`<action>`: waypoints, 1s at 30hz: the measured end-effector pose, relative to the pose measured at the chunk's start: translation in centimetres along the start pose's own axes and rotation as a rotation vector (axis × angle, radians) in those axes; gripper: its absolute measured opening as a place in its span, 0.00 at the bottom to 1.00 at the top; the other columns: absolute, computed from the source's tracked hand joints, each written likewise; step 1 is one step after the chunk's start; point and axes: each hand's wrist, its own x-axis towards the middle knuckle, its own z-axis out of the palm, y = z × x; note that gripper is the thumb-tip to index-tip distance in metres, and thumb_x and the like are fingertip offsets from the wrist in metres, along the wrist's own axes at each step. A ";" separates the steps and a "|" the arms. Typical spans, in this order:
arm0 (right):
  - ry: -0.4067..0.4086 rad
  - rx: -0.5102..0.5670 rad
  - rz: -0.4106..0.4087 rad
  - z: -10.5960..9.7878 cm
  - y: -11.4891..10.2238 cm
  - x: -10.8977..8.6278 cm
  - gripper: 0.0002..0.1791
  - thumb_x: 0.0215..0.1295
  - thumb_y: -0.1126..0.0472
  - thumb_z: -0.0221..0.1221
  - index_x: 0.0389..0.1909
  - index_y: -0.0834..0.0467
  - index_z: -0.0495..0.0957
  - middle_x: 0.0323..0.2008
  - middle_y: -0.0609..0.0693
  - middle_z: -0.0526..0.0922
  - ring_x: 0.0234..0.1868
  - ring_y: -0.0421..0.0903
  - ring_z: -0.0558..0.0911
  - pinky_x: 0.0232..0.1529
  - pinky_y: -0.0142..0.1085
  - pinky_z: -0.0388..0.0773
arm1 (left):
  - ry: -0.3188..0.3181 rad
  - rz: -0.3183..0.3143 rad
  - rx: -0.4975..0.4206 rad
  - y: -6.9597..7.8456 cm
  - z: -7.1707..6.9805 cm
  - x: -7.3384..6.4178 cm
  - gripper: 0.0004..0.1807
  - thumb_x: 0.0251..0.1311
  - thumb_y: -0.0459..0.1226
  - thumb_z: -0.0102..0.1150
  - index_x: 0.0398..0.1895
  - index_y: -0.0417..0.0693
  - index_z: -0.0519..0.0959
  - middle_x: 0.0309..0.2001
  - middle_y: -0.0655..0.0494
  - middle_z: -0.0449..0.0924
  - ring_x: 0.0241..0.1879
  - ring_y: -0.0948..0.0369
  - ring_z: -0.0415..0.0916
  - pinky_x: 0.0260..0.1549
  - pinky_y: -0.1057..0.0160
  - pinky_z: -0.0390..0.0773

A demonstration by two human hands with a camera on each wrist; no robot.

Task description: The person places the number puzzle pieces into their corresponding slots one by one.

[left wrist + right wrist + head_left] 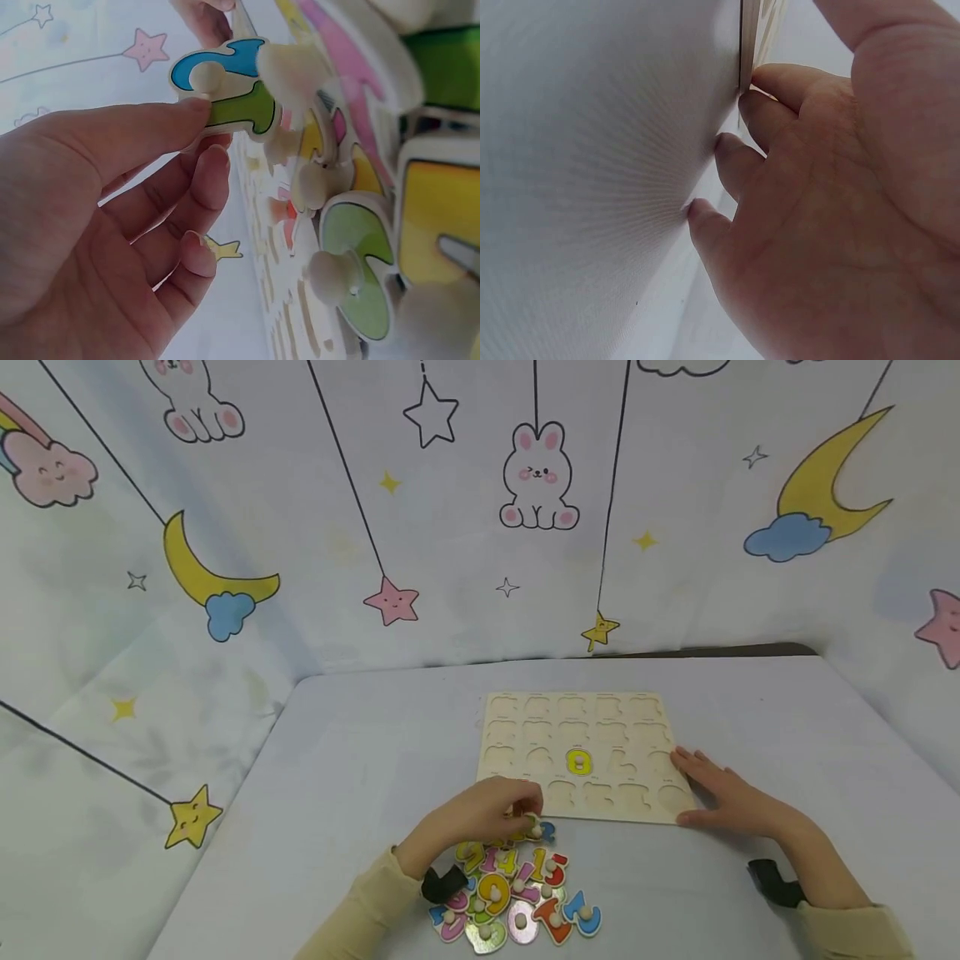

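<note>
My left hand (480, 814) is over the top of a pile of wooden number pieces, beside the puzzle board's front left corner. In the left wrist view, its thumb and fingers pinch a blue-and-green number puzzle piece (240, 109) with a round wooden knob. The pale wooden puzzle board (648, 817) lies flat with rows of cut-out slots, and a yellow 8 piece (579, 762) sits in its third row. My right hand (738, 797) lies with extended fingers at the board's right edge. Its fingertips touch that edge in the right wrist view.
Several colourful knobbed number pieces (493, 893) are heaped in front of the board, some overlapping. The white table (360, 760) meets a cloth backdrop (465, 543) printed with bunnies, moons and stars. Black bands (776, 883) circle the wrists.
</note>
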 end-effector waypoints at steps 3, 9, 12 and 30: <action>-0.002 -0.003 0.013 0.0 -0.1 0.1 0.54 0.50 0.46 0.67 0.68 0.71 0.50 0.67 0.71 0.48 0.66 0.70 0.42 0.56 0.67 0.37 | 0.018 0.000 0.008 0.3 -0.2 0.0 0.05 0.60 0.33 0.59 0.36 0.52 0.75 0.31 0.68 0.72 0.30 0.70 0.68 0.31 0.75 0.69; -0.005 -0.012 0.021 -0.2 -0.6 0.1 0.54 0.50 0.47 0.67 0.68 0.72 0.51 0.67 0.72 0.49 0.66 0.71 0.43 0.56 0.67 0.39 | -0.012 0.009 0.063 0.9 0.3 0.6 0.03 0.61 0.35 0.59 0.37 0.53 0.77 0.32 0.69 0.73 0.29 0.71 0.67 0.31 0.76 0.68; -0.010 -0.011 0.023 -0.3 -0.7 0.1 0.53 0.50 0.48 0.67 0.68 0.72 0.51 0.67 0.72 0.48 0.66 0.70 0.43 0.56 0.67 0.39 | -0.042 0.015 0.094 0.9 0.8 1.0 0.03 0.62 0.37 0.59 0.38 0.54 0.78 0.31 0.71 0.73 0.27 0.71 0.66 0.28 0.77 0.66; 0.003 -0.014 0.013 -0.2 -0.3 -0.1 0.53 0.50 0.47 0.67 0.67 0.72 0.51 0.66 0.72 0.49 0.66 0.70 0.44 0.55 0.68 0.39 | -0.195 0.129 -0.081 1.3 2.4 2.6 0.05 0.59 0.38 0.62 0.37 0.49 0.80 0.34 0.68 0.77 0.32 0.77 0.69 0.34 0.79 0.69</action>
